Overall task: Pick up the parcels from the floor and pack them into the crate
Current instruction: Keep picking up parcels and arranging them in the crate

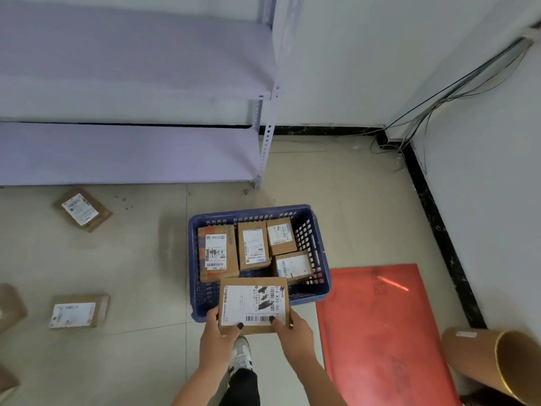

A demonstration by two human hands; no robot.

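A pale metal shelf unit [131,153] stands against the wall, and on the tiled floor [146,259] before it sit a red mat [380,332] and a blue crate [319,244] holding four labelled parcels side by side [218,252]. Over the crate's near rim, a cardboard parcel [254,304] is held flat, label up. The left hand [218,332] and right hand [292,329] clamp its near corners, thumbs on top and fingers curled beneath, while two more loose parcels [79,311] lie on the floor well apart to the left.
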